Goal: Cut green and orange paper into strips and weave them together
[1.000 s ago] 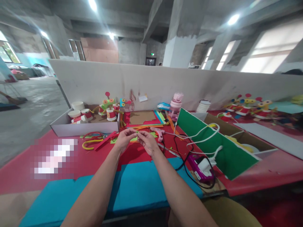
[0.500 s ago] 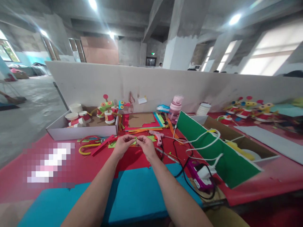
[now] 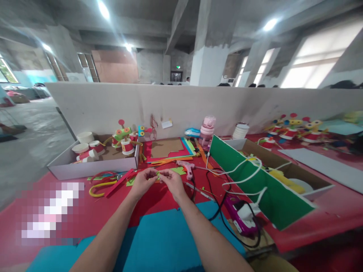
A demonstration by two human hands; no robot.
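Observation:
My left hand [image 3: 145,182] and my right hand [image 3: 172,182] meet over the red tabletop, fingertips pinched together. Between them is a small piece of yellow-green paper [image 3: 158,175], mostly hidden by the fingers. Left of my left hand lie a red strip [image 3: 119,183] and scissors with a yellow handle [image 3: 98,189]. Beyond my right hand rests a pink glue gun [image 3: 187,168], with more light-green paper [image 3: 179,170] beside it. A pen-like white tool [image 3: 202,193] lies to the right.
A white box [image 3: 93,166] with paper cups and cup figures stands at the left. On the right are a green-sided box [image 3: 255,185], a purple power strip [image 3: 241,219] and loose cables. Coloured sheets [image 3: 167,148] lie at the back, before a pale partition [image 3: 119,102]. Blue padding [image 3: 161,241] covers the near edge.
The view has shifted slightly. Both hands stay together, with their fingers bent a little differently around the green paper piece, which shows slightly more now.

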